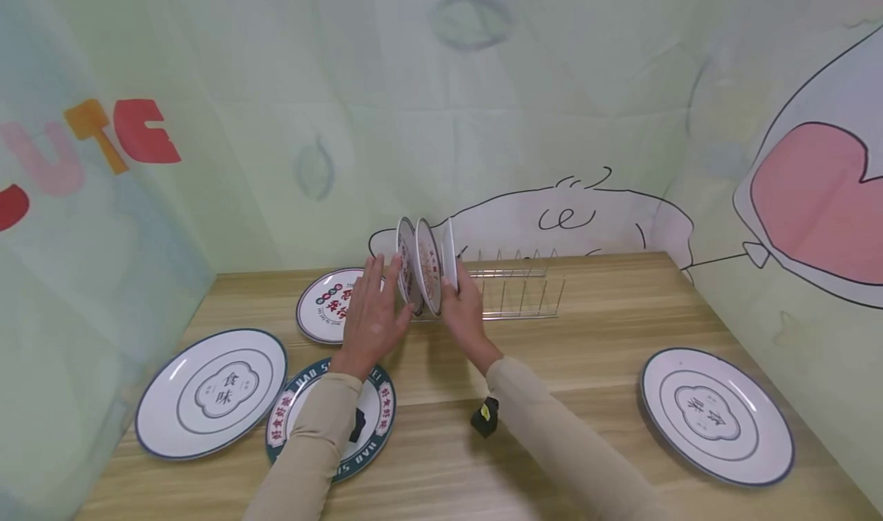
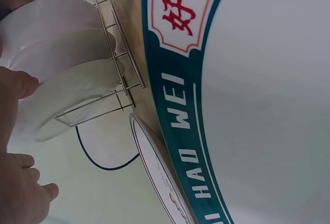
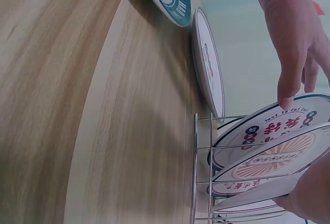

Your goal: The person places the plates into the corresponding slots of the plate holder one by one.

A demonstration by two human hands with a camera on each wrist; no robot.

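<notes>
Three plates stand on edge at the left end of a wire dish rack (image 1: pixel 520 316). My right hand (image 1: pixel 467 314) pinches the rightmost plate (image 1: pixel 450 249), seen nearly edge-on, between thumb and fingers. Beside it leans the middle plate (image 3: pixel 273 157), with an orange sunburst print. My left hand (image 1: pixel 372 322) is at the outer side of the leftmost plate (image 3: pixel 281 126), which has red characters. In the right wrist view the left thumb (image 3: pixel 286 100) touches that plate's rim; the other left fingers look extended. The plates' undersides show in the left wrist view, above the rack wires (image 2: pixel 121 49).
Behind the left hand lies a small plate (image 1: pixel 324 310) with red print. A green-rimmed plate (image 1: pixel 382 429) lies under the left forearm, next to a large white plate (image 1: pixel 172 406). Another white plate (image 1: pixel 752 444) is at the right. A printed cloth backdrop (image 1: pixel 552 122) hangs behind the table.
</notes>
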